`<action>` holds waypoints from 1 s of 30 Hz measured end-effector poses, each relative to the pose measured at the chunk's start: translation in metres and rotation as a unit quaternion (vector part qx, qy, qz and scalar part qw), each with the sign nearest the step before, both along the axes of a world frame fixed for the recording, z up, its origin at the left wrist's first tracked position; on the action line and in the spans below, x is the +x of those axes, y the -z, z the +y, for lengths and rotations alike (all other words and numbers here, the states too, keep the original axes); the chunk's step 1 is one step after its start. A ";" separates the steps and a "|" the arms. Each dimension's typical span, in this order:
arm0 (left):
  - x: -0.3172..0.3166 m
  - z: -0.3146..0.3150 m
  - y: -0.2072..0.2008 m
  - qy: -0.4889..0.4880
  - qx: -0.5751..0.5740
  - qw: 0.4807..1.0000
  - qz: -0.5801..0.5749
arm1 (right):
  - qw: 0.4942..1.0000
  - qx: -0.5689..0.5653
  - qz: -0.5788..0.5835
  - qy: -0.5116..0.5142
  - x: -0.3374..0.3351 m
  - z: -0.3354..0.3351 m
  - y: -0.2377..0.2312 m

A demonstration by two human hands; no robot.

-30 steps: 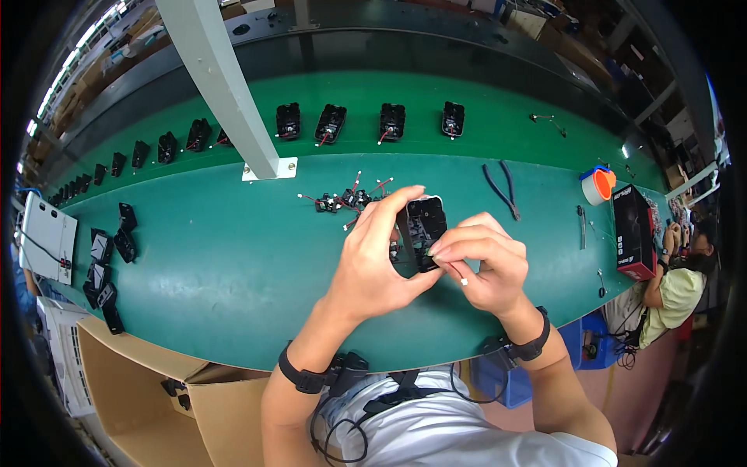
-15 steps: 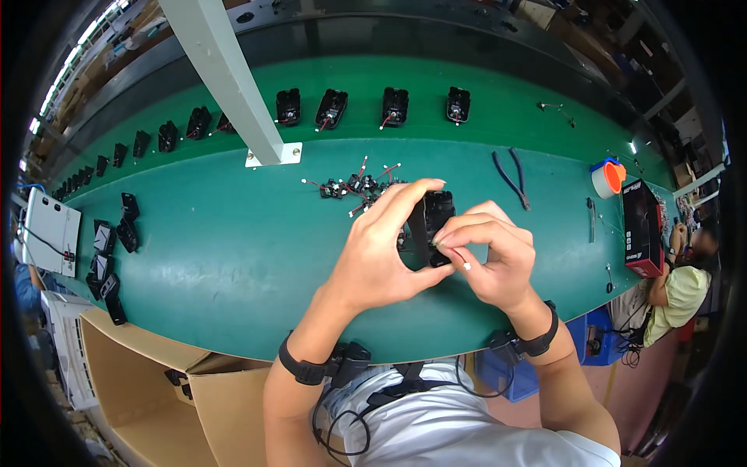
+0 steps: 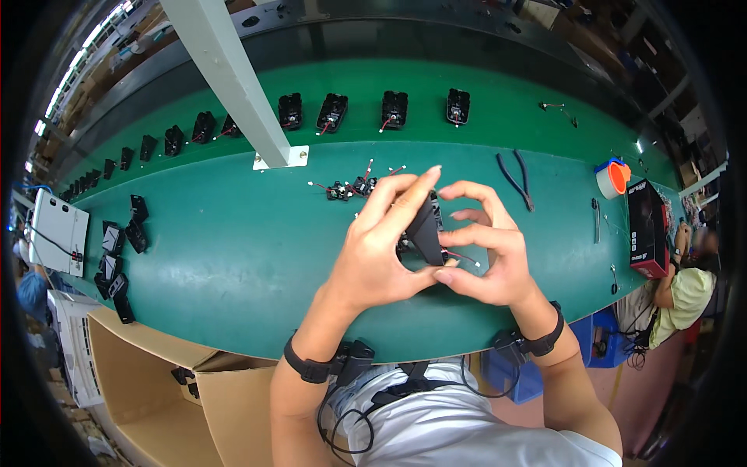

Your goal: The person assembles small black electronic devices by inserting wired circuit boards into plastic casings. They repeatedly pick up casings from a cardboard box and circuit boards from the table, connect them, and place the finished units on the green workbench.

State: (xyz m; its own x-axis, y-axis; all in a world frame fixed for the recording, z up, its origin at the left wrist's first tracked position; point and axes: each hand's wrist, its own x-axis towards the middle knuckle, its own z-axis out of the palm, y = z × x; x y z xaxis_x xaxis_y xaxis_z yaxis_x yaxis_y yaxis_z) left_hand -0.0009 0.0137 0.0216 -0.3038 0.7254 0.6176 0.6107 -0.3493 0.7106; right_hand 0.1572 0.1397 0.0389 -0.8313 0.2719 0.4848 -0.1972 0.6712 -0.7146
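Note:
Between my two hands is a black plastic housing (image 3: 426, 232), tilted so that its flat outer side shows and its open side faces right. My left hand (image 3: 377, 245) grips it from the left, fingers over the top end and thumb at the bottom end. My right hand (image 3: 498, 247) holds it from the right, with a fingertip at the open side and the thumb at the lower end. A thin red wire (image 3: 464, 258) with a small white plug sticks out towards my right palm. Just beyond my left hand lie small wired parts (image 3: 340, 191), partly hidden by the fingers.
Pliers (image 3: 516, 180) lie to the right on the green table, near a tape roll (image 3: 612, 179) and a black-red box (image 3: 646, 228). Several housings (image 3: 394, 110) line the far green strip. More black parts (image 3: 113, 251) lie left. A grey post (image 3: 233, 86) rises behind; a cardboard box (image 3: 148, 381) stands below.
The housing has turned, so its inside faces right instead of up. My right fingers have gone from a pinch beside the wire to a wider hold along the housing's edge.

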 end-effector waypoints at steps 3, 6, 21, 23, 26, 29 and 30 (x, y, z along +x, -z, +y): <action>0.005 -0.001 -0.003 0.000 -0.003 1.000 -0.016 | 0.995 -0.100 0.028 -0.004 -0.001 -0.001 0.004; 0.005 -0.003 -0.004 -0.031 0.001 0.998 0.045 | 0.946 -0.305 -0.007 -0.110 -0.003 0.002 0.015; -0.001 -0.005 -0.007 -0.162 -0.061 0.970 0.173 | 0.819 -0.558 -0.097 -0.088 -0.011 0.007 0.024; -0.004 0.002 -0.017 -0.137 -0.065 0.968 0.201 | 0.844 -0.528 -0.091 -0.023 -0.009 0.016 0.021; -0.040 -0.015 -0.047 -0.132 -0.142 0.962 0.194 | 0.990 -0.113 -0.041 0.076 -0.024 0.065 -0.010; -0.133 -0.070 -0.072 -0.303 -0.198 0.906 0.219 | 0.948 0.187 -0.083 0.242 -0.033 0.140 -0.018; -0.179 -0.096 -0.058 -0.359 -0.209 0.877 0.242 | 0.938 0.206 -0.101 0.260 -0.030 0.171 -0.011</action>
State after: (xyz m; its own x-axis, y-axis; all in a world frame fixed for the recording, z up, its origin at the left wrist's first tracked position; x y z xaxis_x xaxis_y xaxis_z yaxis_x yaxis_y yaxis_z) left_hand -0.1797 -0.0821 0.0796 -0.5507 0.6475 0.5268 0.8319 0.4778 0.2824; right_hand 0.1268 0.3103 0.0497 -0.7237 0.4903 0.4857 0.3449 0.8665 -0.3607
